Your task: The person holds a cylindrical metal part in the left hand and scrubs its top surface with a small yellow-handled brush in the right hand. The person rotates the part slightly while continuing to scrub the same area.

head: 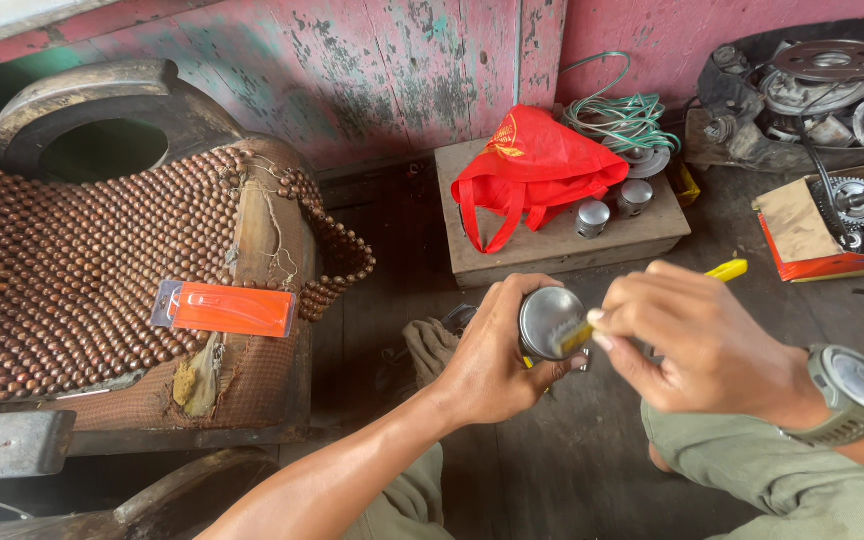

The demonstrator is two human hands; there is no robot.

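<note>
2 hands work on a round grey metal piston above a dark wooden floor.

The left hand wraps its fingers around the piston's side, gripping it with the flat crown turned up; the right hand pinches closed on a yellow-handled tool, whose tip touches the crown's right edge. Beyond the piston stands a low wooden block carrying a red cloth bag and 2 more small metal pistons. Left of the piston, well apart, a bead-covered wooden chair bears an orange blister pack. Open floor lies between piston and block.
</note>
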